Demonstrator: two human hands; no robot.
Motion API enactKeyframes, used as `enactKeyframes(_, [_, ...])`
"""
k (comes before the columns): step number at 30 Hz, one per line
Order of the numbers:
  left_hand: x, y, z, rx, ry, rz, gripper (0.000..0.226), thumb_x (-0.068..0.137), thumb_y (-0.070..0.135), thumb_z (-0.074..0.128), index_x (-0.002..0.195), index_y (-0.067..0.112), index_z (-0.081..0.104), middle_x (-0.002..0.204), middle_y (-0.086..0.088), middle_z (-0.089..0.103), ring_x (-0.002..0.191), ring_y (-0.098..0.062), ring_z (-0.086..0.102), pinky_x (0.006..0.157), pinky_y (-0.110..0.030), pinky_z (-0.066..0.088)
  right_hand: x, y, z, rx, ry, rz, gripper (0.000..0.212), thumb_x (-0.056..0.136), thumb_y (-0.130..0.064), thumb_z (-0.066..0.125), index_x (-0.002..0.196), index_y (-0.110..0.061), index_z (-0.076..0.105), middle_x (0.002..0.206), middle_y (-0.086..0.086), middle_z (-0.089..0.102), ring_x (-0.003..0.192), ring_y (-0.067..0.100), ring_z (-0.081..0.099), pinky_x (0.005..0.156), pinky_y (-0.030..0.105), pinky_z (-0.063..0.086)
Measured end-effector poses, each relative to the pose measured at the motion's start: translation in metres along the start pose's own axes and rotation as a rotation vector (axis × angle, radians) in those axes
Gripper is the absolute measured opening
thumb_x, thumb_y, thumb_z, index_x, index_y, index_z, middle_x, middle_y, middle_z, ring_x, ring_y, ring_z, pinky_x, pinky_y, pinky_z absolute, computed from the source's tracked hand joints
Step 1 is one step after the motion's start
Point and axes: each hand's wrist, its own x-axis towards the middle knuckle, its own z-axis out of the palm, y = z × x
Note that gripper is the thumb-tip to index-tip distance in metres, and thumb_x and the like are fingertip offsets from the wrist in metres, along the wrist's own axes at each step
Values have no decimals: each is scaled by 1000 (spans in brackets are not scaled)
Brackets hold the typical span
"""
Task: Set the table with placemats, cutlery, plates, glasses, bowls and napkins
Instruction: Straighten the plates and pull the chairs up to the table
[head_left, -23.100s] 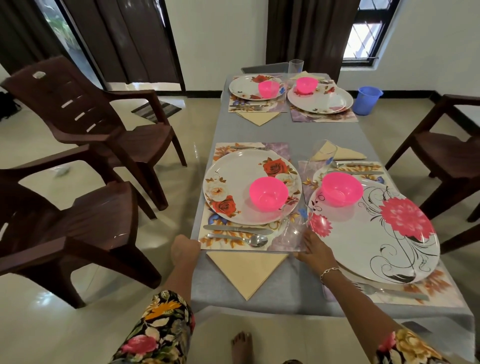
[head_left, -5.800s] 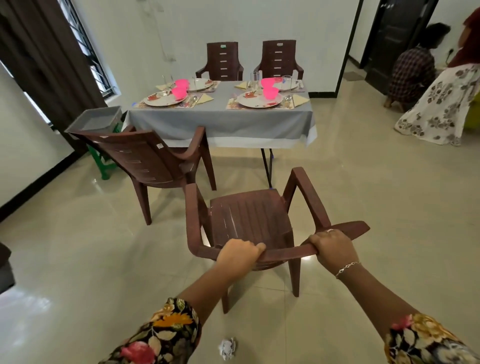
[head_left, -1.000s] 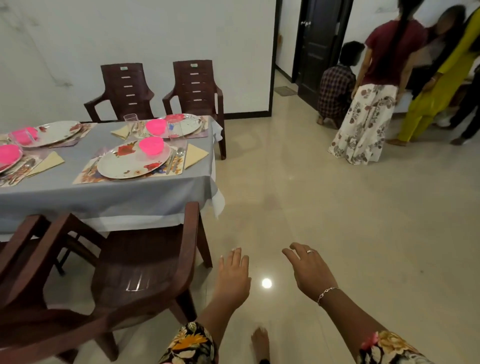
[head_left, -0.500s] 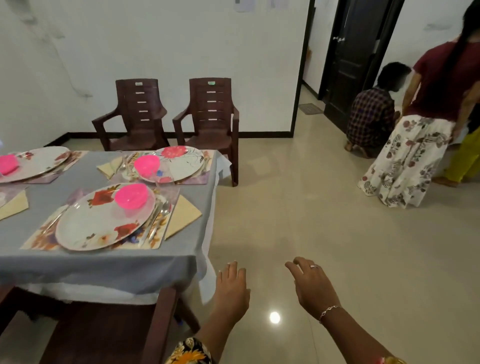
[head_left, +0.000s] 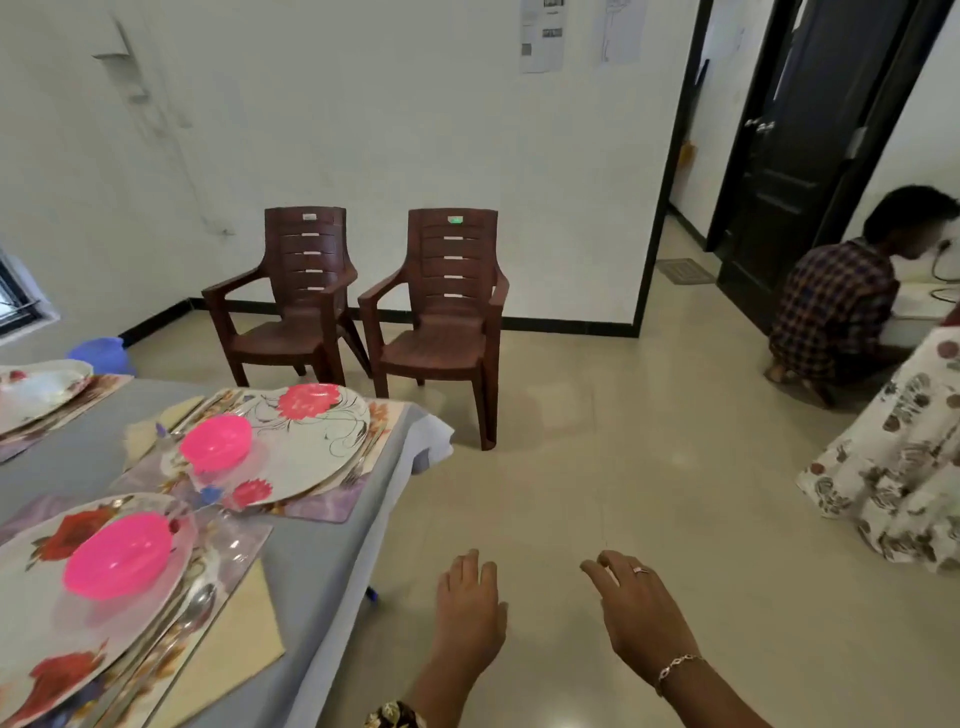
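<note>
Left hand (head_left: 470, 608) and right hand (head_left: 641, 618) hover (relaxed) beside table (head_left: 332, 561), seemingly fully set.

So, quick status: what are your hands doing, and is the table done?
Left hand and right hand open, empty, above floor. Table laid: plates, pink bowls, napkin. Two brown chairs ahead by wall.

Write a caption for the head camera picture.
Open left hand and right hand hover beside the set table, two chairs ahead.
</note>
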Motion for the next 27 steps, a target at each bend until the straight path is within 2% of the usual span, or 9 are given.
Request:
enactKeyframes(2, [44, 12, -3, 19, 34, -16, 59, 23, 43, 91, 73, 19, 71, 85, -5, 71, 75, -19, 70, 57, -27, 55, 35, 38, 2, -19, 6, 9, 79, 27, 2, 78, 98, -21, 51, 83, 0, 61, 64, 17, 61, 57, 22, 49])
enactKeyframes(6, [118, 25, -3, -3, 88, -64, 57, 26, 40, 92, 75, 18, 72, 87, -5, 71, 76, -19, 71, 58, -26, 55, 101, 90, 13, -52, -11, 9, 63, 32, 4, 78, 91, -15, 66, 81, 3, 60, 61, 20, 60, 52, 26, 49])
enactKeyframes(13, [261, 18, 24, -62, 115, -143, 56, 33, 32, 93, 81, 14, 71, 90, -10, 70, 80, -24, 70, 61, -30, 56, 225, 178, 64, -64, -17, -68, 65, 31, 3, 80, 92, -14, 64, 79, 3, 60, 60, 21, 59, 50, 27, 48])
enactKeyframes(17, [361, 3, 28, -137, 92, -222, 46, 72, 22, 77, 111, 3, 63, 122, -20, 57, 113, -37, 56, 91, -41, 47, 311, 234, 93, -53, -38, -129, 69, 30, 3, 78, 93, -16, 59, 78, 2, 59, 58, 21, 58, 50, 26, 48])
enactKeyframes(18, [388, 0, 27, -100, 121, -212, 48, 68, 24, 80, 108, 5, 64, 119, -18, 59, 109, -35, 59, 88, -40, 49, 335, 247, 98, -48, -40, -132, 67, 30, 3, 78, 92, -16, 61, 78, 2, 59, 58, 20, 58, 50, 26, 48])
enactKeyframes(20, [443, -7, 26, -28, 136, -175, 55, 39, 30, 92, 86, 11, 71, 92, -11, 68, 82, -27, 69, 65, -33, 56, 382, 274, 107, -45, -35, -129, 63, 31, 2, 80, 91, -15, 65, 79, 2, 60, 59, 20, 59, 51, 25, 49])
enactKeyframes(21, [469, -9, 26, -25, 124, -171, 56, 31, 32, 93, 80, 14, 71, 84, -8, 69, 75, -23, 69, 60, -29, 56, 404, 287, 112, -47, -29, -122, 62, 32, 1, 81, 90, -15, 66, 79, 2, 61, 60, 20, 59, 51, 25, 49])
enactKeyframes(24, [535, -10, 26, -6, 129, -178, 52, 33, 32, 91, 77, 16, 69, 83, -4, 68, 73, -20, 69, 59, -27, 55, 456, 322, 128, -37, -31, -89, 59, 34, 0, 82, 89, -16, 67, 77, 0, 60, 60, 18, 60, 52, 24, 49])
enactKeyframes(27, [596, -12, 34, -22, 64, -189, 45, 48, 23, 86, 87, 10, 68, 92, -10, 66, 83, -28, 67, 66, -36, 56, 498, 364, 153, -40, -50, -95, 59, 32, 0, 82, 86, -17, 67, 74, -1, 59, 57, 17, 58, 48, 24, 47])
